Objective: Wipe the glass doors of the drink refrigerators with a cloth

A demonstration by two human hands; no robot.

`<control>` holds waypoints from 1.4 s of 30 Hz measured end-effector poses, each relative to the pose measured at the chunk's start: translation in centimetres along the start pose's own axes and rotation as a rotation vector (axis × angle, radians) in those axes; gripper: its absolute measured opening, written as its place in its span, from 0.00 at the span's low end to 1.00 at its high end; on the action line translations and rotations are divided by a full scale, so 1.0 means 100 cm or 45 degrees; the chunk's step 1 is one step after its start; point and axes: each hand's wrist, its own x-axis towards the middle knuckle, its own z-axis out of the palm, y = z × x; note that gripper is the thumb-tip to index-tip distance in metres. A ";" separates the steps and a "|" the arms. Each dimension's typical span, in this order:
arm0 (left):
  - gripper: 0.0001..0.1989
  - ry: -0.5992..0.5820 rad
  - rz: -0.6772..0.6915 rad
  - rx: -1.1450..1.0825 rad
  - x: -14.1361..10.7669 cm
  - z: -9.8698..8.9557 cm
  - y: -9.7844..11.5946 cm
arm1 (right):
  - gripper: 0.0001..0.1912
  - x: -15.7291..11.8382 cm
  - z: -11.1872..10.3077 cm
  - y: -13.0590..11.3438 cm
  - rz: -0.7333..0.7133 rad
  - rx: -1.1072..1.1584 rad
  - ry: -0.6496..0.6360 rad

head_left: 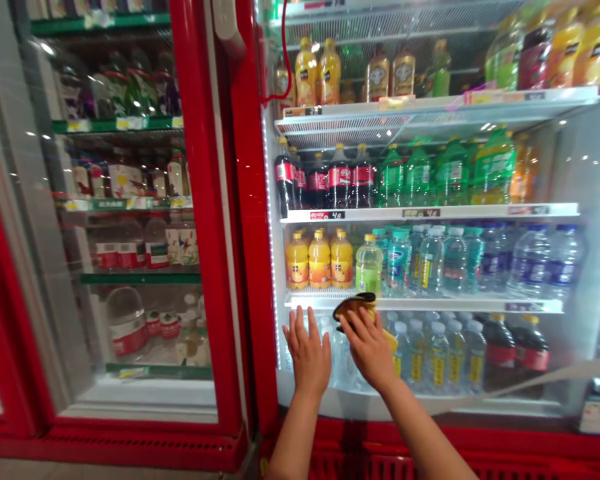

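My left hand (307, 353) is raised with its fingers spread, holding nothing. It is in front of the lower shelves of the lit drinks fridge (263, 320); I cannot tell whether it touches the glass. A folded black-and-yellow cloth (355, 307) is under the fingers of my right hand (371, 347), sticking out above and beside them. Behind my hands are clear water bottles (439, 360), partly covered by them. Just above, orange juice bottles (319, 260) and a pale green drink bottle (369, 263) stand on the shelf.
A second red-framed fridge (200, 200) with drinks stands at the left. Higher shelves hold cola bottles (340, 177) and green soda bottles (453, 170). A red cord (286, 60) hangs at the upper left of the lit fridge. Reflections show across the glass.
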 end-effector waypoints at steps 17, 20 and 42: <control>0.38 -0.123 0.304 -0.092 0.013 0.009 0.068 | 0.37 -0.013 -0.047 0.083 -0.004 -0.025 -0.152; 0.39 -0.150 0.350 -0.076 0.010 0.011 0.078 | 0.35 -0.008 -0.063 0.109 0.311 -0.167 -0.097; 0.40 -0.365 0.536 -0.070 -0.005 0.035 0.116 | 0.41 -0.080 -0.060 0.126 0.522 -0.118 0.030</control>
